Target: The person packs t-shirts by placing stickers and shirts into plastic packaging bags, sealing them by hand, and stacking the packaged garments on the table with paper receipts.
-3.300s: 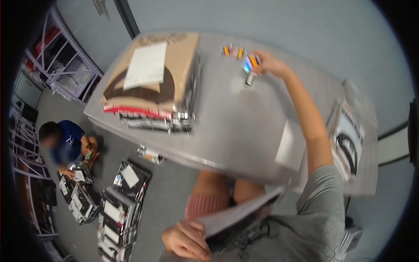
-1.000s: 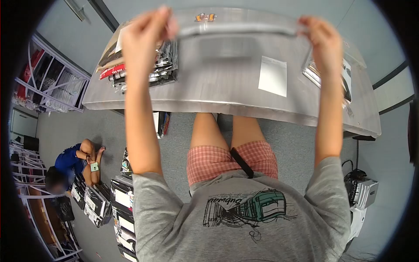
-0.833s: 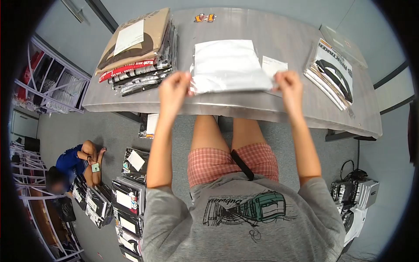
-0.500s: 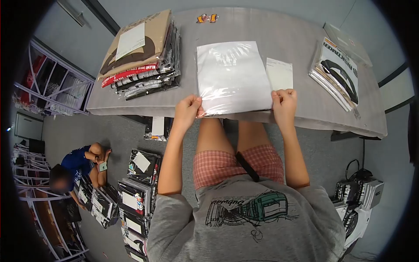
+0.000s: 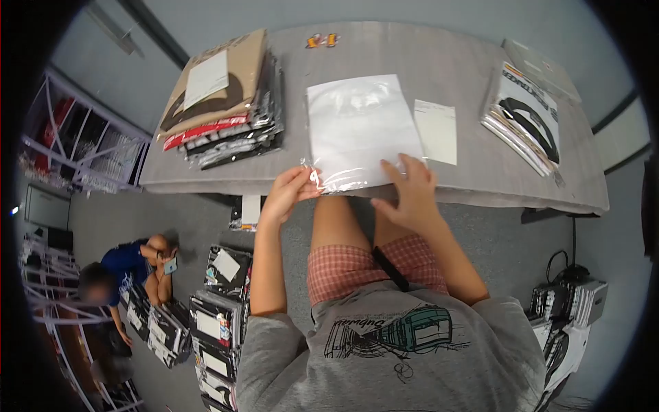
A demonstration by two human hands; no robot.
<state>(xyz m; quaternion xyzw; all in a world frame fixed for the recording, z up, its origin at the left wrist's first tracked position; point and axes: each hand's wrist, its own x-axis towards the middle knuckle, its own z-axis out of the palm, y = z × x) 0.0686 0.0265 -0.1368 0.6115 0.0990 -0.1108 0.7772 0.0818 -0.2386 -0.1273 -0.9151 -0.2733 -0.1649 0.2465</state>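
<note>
A white folded item in a clear plastic bag (image 5: 364,127) lies flat on the grey table (image 5: 473,82), its near end at the front edge. My left hand (image 5: 288,192) pinches the bag's near left corner between thumb and fingers. Over the near right part of the bag, my right hand (image 5: 410,189) has its fingers spread apart and grips nothing; whether the fingertips touch the plastic I cannot tell. A pale paper slip (image 5: 437,134) rests on the table just right of the bag.
At the table's left stands a stack of bagged garments (image 5: 226,103); a smaller stack (image 5: 525,120) is at the right. Small stickers (image 5: 322,41) lie at the back. Bagged piles (image 5: 213,323) stand on the floor, where a person (image 5: 130,268) sits at the left.
My right hand has let go of the bag's right corner and moved left over its near edge, fingers spreading. My left hand still holds its corner. The whole view has shifted slightly.
</note>
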